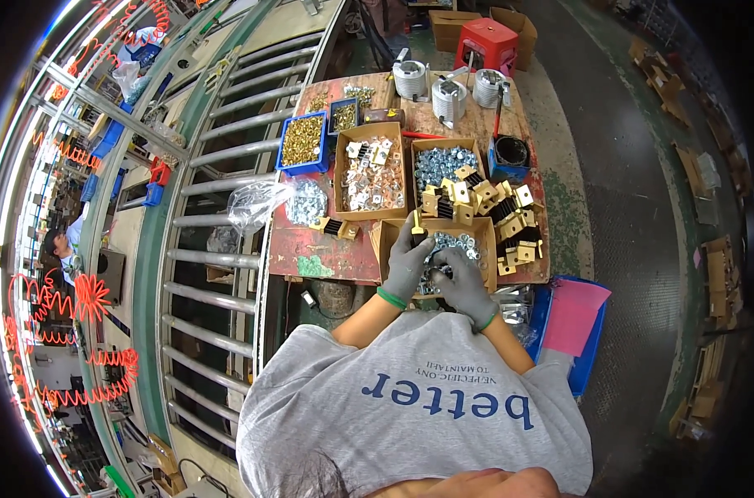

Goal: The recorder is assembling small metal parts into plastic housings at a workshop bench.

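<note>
Two gray-gloved hands work at the near edge of one bench (356, 261). The right hand (468, 286) is over the front carton (385, 249), its fingers curled; whether they hold anything, I cannot tell. The left hand (406, 264) has its fingers closed around one gold-colored piece (418, 220), upright above that carton's left part. Silver washers (460, 243), too many to count, lie inside. One blue crate (592, 344) with one pink sheet (574, 315) stands to the right.

Farther up, a heap of gold-and-black blocks (518, 224) lies at right, overlapping beyond counting; one clear bag (257, 206) is at left. Behind are two more cartons, one of copper-and-white parts (373, 178), one of bluish nuts (443, 164), and two blue bins (323, 162) of brass parts. Three finned metal cylinders (448, 104) stand at the far end; one red stool (486, 46) is beyond.
</note>
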A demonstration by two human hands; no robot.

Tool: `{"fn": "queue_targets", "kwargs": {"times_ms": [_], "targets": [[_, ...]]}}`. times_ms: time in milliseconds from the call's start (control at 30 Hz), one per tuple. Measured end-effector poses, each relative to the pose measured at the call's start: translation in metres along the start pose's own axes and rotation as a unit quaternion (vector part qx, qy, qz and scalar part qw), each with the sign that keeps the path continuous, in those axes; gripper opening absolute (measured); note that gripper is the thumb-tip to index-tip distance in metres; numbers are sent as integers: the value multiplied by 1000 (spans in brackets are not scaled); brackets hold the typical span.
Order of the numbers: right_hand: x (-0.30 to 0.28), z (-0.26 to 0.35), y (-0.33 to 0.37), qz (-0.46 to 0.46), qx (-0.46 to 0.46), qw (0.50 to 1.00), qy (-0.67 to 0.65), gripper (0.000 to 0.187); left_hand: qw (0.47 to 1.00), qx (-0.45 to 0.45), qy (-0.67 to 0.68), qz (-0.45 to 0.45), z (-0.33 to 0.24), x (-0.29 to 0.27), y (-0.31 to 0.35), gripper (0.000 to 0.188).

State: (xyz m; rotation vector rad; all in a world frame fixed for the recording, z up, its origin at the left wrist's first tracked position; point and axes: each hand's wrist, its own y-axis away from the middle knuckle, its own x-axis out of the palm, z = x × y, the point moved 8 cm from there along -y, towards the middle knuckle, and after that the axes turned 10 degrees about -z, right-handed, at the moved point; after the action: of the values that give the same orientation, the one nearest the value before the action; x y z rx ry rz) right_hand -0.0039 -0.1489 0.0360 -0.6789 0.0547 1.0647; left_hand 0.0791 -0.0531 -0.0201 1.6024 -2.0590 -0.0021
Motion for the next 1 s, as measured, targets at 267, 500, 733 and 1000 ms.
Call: {"fn": "queue_targets", "kwargs": {"times_ms": [267,500,733,1000], "targets": [[25,-47,24,166,313,935,-2,23,1000,4,-24,-6,3,-3,-3,68],[11,-44,10,91,306,946,-47,26,1000,19,-14,0,-2,1,-1,69],[7,-22,5,44,143,989,-20,29,1000,13,-13,13,-1,-1,-4,70],[7,-18,2,56,66,995,-44,27,1000,-3,-24,5,6,-4,-7,67]]}}
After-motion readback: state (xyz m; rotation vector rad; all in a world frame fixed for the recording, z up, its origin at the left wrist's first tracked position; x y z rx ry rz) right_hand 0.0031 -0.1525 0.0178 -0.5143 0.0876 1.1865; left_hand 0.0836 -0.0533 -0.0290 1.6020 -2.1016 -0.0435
